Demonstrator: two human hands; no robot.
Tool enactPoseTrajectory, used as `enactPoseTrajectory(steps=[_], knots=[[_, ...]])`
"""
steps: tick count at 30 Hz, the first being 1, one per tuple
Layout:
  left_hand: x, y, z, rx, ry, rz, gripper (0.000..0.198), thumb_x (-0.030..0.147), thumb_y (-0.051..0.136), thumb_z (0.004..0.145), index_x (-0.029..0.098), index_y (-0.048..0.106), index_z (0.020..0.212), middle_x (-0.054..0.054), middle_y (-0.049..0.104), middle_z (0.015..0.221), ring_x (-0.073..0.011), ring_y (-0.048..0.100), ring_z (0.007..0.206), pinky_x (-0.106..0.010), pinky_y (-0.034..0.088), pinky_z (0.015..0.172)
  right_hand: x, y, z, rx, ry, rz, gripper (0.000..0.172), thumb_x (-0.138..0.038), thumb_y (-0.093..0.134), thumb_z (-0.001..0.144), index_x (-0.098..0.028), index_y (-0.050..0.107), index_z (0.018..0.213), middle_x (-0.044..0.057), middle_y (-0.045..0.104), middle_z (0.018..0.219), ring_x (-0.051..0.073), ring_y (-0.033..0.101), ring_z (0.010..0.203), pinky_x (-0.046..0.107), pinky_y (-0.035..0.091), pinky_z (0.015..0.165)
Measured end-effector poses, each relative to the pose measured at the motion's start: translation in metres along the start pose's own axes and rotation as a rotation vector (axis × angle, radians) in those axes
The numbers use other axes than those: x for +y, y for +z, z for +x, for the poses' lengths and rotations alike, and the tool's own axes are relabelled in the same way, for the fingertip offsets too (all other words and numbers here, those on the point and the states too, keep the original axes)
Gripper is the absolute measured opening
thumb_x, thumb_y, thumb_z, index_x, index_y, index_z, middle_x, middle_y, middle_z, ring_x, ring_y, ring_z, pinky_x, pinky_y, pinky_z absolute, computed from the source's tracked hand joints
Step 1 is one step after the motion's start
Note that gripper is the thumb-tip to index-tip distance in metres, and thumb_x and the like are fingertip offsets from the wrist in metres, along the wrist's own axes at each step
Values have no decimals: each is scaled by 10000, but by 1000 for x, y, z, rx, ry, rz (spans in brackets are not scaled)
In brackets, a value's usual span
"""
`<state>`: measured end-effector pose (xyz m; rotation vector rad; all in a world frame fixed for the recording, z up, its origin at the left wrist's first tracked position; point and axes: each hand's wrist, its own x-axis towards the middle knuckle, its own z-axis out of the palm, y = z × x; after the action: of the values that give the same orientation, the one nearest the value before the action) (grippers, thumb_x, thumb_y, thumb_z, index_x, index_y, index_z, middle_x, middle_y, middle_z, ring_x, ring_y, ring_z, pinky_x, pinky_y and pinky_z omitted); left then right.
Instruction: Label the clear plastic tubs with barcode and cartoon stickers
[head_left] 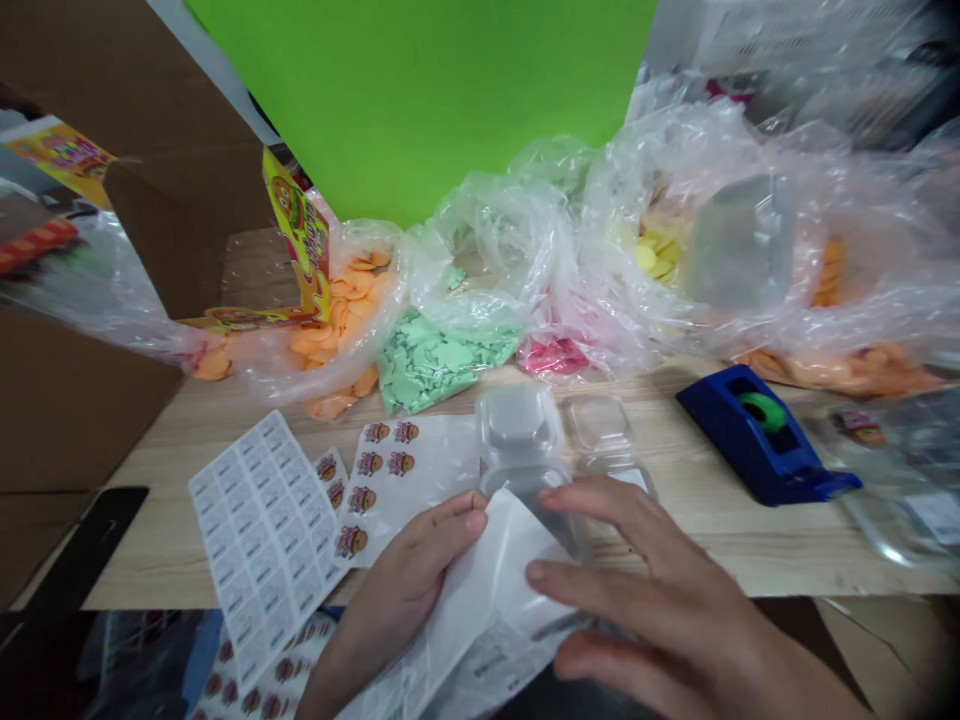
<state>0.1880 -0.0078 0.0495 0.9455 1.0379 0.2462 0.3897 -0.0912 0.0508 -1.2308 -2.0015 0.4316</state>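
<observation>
My left hand (405,575) pinches the top edge of a white label sheet (480,590) between thumb and fingers. The sheet is curled, with faint print showing on its lower part. On its right side my right hand (675,600) has its fingers spread. Whether those fingertips touch the sheet I cannot tell. Just beyond the hands lie clear plastic clamshell boxes (517,425), partly covered by the sheet and fingers. Left of them are a backing sheet with several round burger stickers (435,440) and a sheet of printed rectangular labels (262,520).
Along the back stand clear bags of orange pieces (337,315), green pieces (431,360), pink pieces (555,350) and yellow pieces (658,252). A blue tape dispenser (750,440) sits at right, near more clear boxes (907,500). A cardboard box (172,230) stands at left.
</observation>
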Motion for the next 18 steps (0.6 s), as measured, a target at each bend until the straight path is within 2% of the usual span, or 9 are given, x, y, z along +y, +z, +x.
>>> enactPoseTrajectory(steps=[3, 4, 6, 10, 12, 15, 17, 18], knots=[[-4, 3, -3, 16, -28, -81, 260, 423, 604, 755, 180, 525, 706, 35, 481, 640, -103, 416, 566, -199, 344, 519, -11, 11, 12, 53, -53, -111, 196, -363, 575, 847, -234, 678, 953, 49, 650, 1101, 149, 558, 1095, 314, 381, 1028], [-6, 3, -3, 2, -41, -108, 265, 422, 608, 757, 178, 517, 711, 37, 476, 640, -98, 409, 561, -194, 342, 515, -11, 16, 14, 49, -64, -129, 175, -345, 587, 844, -234, 684, 937, 29, 673, 1060, 141, 580, 1059, 317, 370, 1040], [-10, 2, -3, -8, -47, -144, 259, 408, 612, 763, 173, 510, 720, 39, 475, 652, -91, 409, 569, -189, 353, 535, -10, 30, 14, 129, -114, -136, 123, -272, 577, 858, -237, 694, 880, -26, 711, 945, 111, 623, 947, 307, 367, 1050], [-14, -1, 0, 47, -42, -134, 241, 403, 584, 781, 176, 513, 739, 41, 471, 653, -93, 420, 579, -187, 356, 540, -13, 57, 11, 432, -226, -149, 375, -169, 382, 947, -241, 695, 753, -81, 721, 767, 74, 640, 792, 306, 335, 1073], [-14, -5, 0, 76, -23, -77, 257, 420, 551, 803, 176, 510, 733, 38, 477, 650, -98, 424, 581, -188, 356, 533, -16, 60, 8, 469, -221, -79, 394, -212, 375, 955, -249, 684, 713, -88, 708, 697, 62, 638, 708, 268, 350, 1057], [-18, -17, -4, 165, 55, 86, 290, 452, 514, 828, 179, 524, 733, 46, 462, 610, -92, 393, 546, -175, 336, 496, -15, 44, 2, 396, -10, 196, 338, -331, 415, 937, -297, 642, 689, -103, 653, 589, 65, 608, 573, 214, 471, 903], [-22, -28, -9, 201, 132, 223, 268, 442, 530, 825, 187, 563, 749, 52, 458, 593, -89, 392, 534, -165, 320, 478, -8, 30, -1, 351, 202, 301, 224, -315, 457, 918, -314, 623, 767, -84, 650, 655, 84, 612, 612, 217, 513, 770], [-24, -33, -12, 174, 161, 297, 237, 420, 564, 811, 193, 584, 746, 53, 469, 587, -88, 406, 531, -163, 320, 477, -3, 25, -2, 360, 319, 305, 151, -276, 495, 901, -312, 615, 817, -69, 652, 714, 91, 614, 653, 215, 513, 720]])
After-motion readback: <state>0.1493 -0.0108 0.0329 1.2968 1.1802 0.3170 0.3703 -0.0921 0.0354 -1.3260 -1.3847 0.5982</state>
